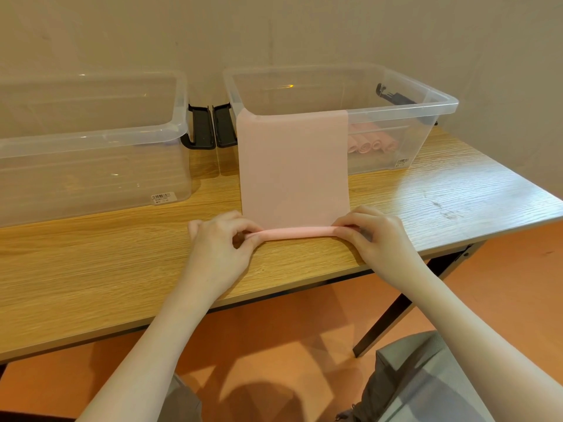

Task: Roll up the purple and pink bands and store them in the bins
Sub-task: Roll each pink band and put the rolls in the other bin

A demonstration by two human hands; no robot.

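Note:
A pink band (pixel 294 166) hangs over the front rim of the right clear bin (pixel 396 111) and runs down onto the wooden table (pixel 106 269). Its near end is rolled into a thin tube (pixel 297 232). My left hand (pixel 219 248) pinches the tube's left end, and my right hand (pixel 370 233) pinches its right end. Several rolled pink bands (pixel 373 143) lie inside the right bin. The left clear bin (pixel 91 141) shows nothing inside. No purple band is in view.
Black latch handles (pixel 211 126) stick out between the two bins. The table's front edge runs just below my wrists, with orange floor and a black table leg (pixel 390 318) underneath. A beige wall stands close behind the bins.

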